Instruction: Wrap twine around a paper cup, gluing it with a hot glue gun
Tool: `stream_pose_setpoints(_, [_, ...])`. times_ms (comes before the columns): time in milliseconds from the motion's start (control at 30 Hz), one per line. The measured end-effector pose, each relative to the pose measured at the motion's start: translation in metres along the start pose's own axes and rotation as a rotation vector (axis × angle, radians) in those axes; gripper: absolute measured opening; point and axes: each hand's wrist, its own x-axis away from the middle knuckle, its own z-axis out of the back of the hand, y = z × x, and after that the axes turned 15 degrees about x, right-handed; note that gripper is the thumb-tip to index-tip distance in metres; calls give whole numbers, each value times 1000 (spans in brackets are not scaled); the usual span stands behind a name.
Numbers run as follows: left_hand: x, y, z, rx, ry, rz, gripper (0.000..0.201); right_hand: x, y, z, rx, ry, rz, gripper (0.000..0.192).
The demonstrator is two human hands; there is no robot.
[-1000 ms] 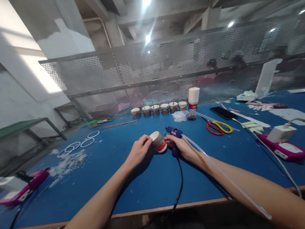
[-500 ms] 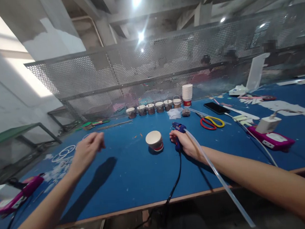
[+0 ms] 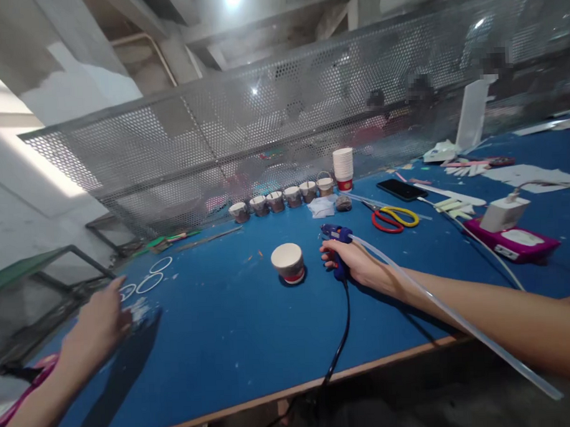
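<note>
My right hand (image 3: 349,259) is wrapped round the handle of a blue hot glue gun (image 3: 336,233), its nozzle pointing left. A long translucent glue stick (image 3: 438,301) sticks out of the gun's back and runs over my forearm. Just left of the gun a paper cup (image 3: 287,263) with a pale top and a red band stands on the table. Over at the left, my left hand (image 3: 96,323) hovers slightly blurred, fingers apart and holding nothing visible. Close to its fingertips lie several white rings (image 3: 149,283) and some whitish scraps (image 3: 139,311).
Several small grey bucket-like cups (image 3: 275,202) line the back, beside a stack of paper cups (image 3: 343,169). Scissors (image 3: 392,220), a phone (image 3: 402,189) and a magenta power strip (image 3: 513,240) lie to the right. A perforated metal screen (image 3: 171,155) rises behind the blue table (image 3: 214,340).
My left hand has moved left and down towards the white rings, its fingers loosening. The right hand keeps hold of the glue gun near the cup. The view has shifted slightly.
</note>
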Motion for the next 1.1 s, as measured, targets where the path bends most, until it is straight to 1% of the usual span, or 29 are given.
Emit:
stream_pose_setpoints(33, [-1,13,-1,23,-24,-92,35,1,-1,0,9,-1,-5,26])
stream_pose_setpoints(67, [0,28,-3,57,-48,-146,36,1,-1,0,18,-3,-10,27])
stream_pose_setpoints(100, [1,43,-5,109,-106,-188,36,2,-1,-1,26,-5,-12,28])
stream_pose_setpoints(167, [9,77,-11,244,-171,-164,29,2,-2,-2,42,-12,-14,27])
stream_pose_setpoints(200, [15,96,-16,332,-227,-180,27,1,-3,-4,50,-16,-12,26])
stream_pose_setpoints(233, [23,115,-23,418,-285,-234,28,0,-3,-5,57,-22,-8,26])
stream_pose_setpoints(267, [31,135,-31,480,-314,-308,27,-1,-3,-7,65,-29,-4,26])
stream_pose_setpoints(333, [48,170,-49,547,-318,-451,30,-4,-3,-12,79,-43,10,23])
stream_pose_setpoints(400, [61,196,-70,583,-329,-546,39,-7,-2,-16,90,-57,29,20])
stream_pose_setpoints(433, [64,204,-79,584,-326,-568,42,-8,-1,-17,91,-65,37,17])
stream_pose_setpoints(467, [65,209,-88,577,-339,-559,45,-9,-1,-17,94,-73,46,15])
stream_pose_setpoints(533, [61,211,-99,574,-367,-511,49,-9,1,-17,108,-86,76,11])
stream_pose_setpoints(600, [53,207,-103,615,-382,-445,48,-8,2,-14,119,-93,110,8])
stream_pose_setpoints(667, [44,203,-101,715,-379,-356,38,-5,2,-10,121,-104,123,7])
stream_pose_setpoints(700, [40,201,-99,782,-382,-287,32,-3,1,-9,122,-116,121,8])
stream_pose_setpoints(767, [34,200,-93,933,-413,-99,25,1,1,-6,151,-144,147,11])
stream_pose_setpoints(833, [30,199,-89,1090,-443,91,26,6,1,-3,202,-157,203,10])
stream_pose_setpoints(867, [29,199,-88,1164,-449,161,26,8,1,-2,229,-162,237,11])
stream_pose_setpoints(967, [27,197,-88,1331,-445,277,23,16,2,1,366,-225,383,14])
stream_pose_setpoints(1033, [27,195,-89,1382,-454,335,24,19,4,2,459,-257,474,14])
stream_pose_setpoints(1100, [28,195,-89,1402,-469,392,28,20,5,3,519,-269,522,14])
